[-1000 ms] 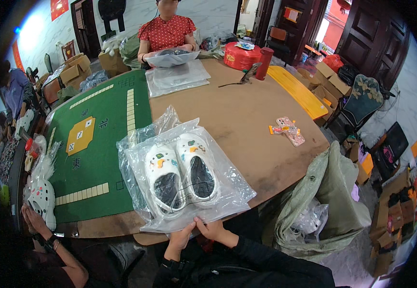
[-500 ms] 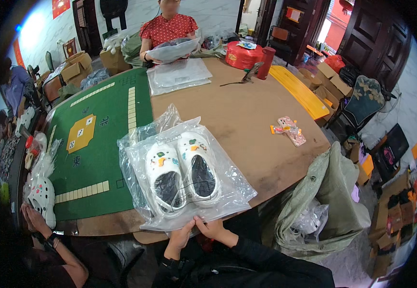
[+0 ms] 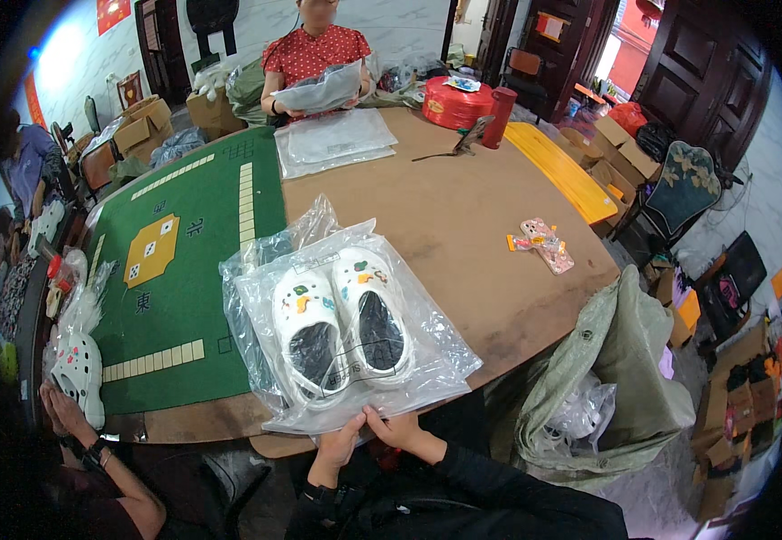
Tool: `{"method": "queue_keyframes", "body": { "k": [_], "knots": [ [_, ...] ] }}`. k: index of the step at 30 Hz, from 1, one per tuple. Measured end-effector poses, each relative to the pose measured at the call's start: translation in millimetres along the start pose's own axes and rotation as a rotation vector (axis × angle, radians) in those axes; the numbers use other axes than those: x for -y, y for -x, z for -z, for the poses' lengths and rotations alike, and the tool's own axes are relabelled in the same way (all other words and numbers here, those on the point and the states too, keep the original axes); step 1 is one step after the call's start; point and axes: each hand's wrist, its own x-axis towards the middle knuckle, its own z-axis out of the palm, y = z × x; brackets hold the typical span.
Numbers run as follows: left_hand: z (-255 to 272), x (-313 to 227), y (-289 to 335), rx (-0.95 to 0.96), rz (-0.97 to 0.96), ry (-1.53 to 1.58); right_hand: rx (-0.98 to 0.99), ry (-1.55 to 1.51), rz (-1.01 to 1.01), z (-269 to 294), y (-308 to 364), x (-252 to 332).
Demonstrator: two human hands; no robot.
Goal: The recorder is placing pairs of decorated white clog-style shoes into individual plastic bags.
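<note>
A pair of white clogs point(image 3: 349, 270) with small coloured charms on the toes lies side by side inside a clear plastic bag point(image 3: 445, 358), on the near part of the table. The heels point toward me. My left hand point(image 3: 341, 441) and my right hand point(image 3: 407, 435) are close together at the bag's near edge, thumbs on top and fingers closed on the plastic. Some of the fingers are hidden beneath it. Behind the bag's upper left side lies more crumpled clear plastic point(image 3: 314, 220).
A green mahjong-patterned mat point(image 3: 197, 310) covers the table's left. At far left, a co-worker's hands point(image 3: 67, 414) touch a white clog point(image 3: 76, 364). Across stands a person point(image 3: 319, 49) holding a filled bag, behind flat bags point(image 3: 332, 144). A phone point(image 3: 548, 247) lies right; an open sack point(image 3: 620, 360) stands beside the table.
The person across the table has tilted the filled bag more upright and moved it slightly left. My hands and the bagged clogs have stayed in place.
</note>
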Motion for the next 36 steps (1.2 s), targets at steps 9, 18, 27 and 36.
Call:
{"method": "queue_keyframes", "body": {
  "k": [9,18,27,36],
  "knots": [
    [3.6,3.1,-0.5,0.007,-0.007,-0.016,0.013,0.002,-0.019,-2.0,2.5,-2.7],
    [-5.3,-2.5,1.7,0.008,-0.059,-0.018,0.020,0.009,-0.016,-0.2,0.7,0.3],
    [-1.1,-1.6,0.9,0.002,-0.004,-0.042,0.034,0.010,-0.025,0.8,0.6,0.6],
    [1.0,-1.5,2.1,0.025,-0.033,-0.044,0.044,0.001,-0.030,-0.8,1.8,0.8]
  ]
}}
